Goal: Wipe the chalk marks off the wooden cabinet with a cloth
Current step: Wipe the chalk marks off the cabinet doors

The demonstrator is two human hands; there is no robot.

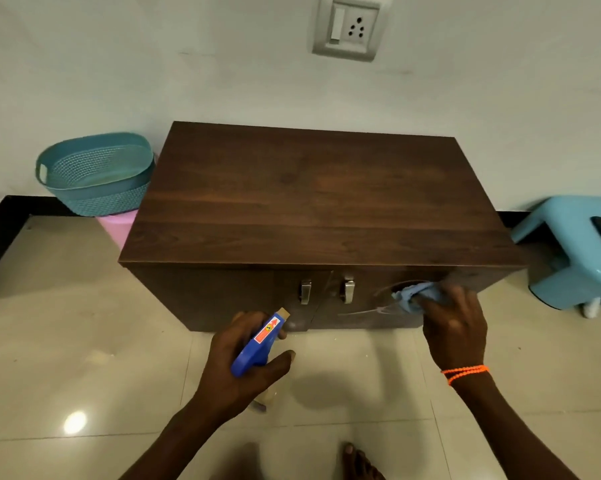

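Observation:
A low dark wooden cabinet (312,195) stands against the wall, with two metal handles on its front doors. Faint white chalk marks (371,310) curve across the right door. My right hand (454,323) grips a bunched light blue cloth (413,296) and presses it against the right door, over the upper part of the marks. My left hand (247,355) holds a blue spray bottle (261,341) by its trigger head in front of the left door, nozzle pointing toward the cabinet. The bottle's body is mostly hidden below my hand.
A teal woven basket (94,174) sits on something pink left of the cabinet. A light blue plastic stool (576,251) stands to the right. Glossy beige floor tiles (84,341) lie in front. My bare foot (357,462) shows at the bottom. A wall socket (347,27) is above.

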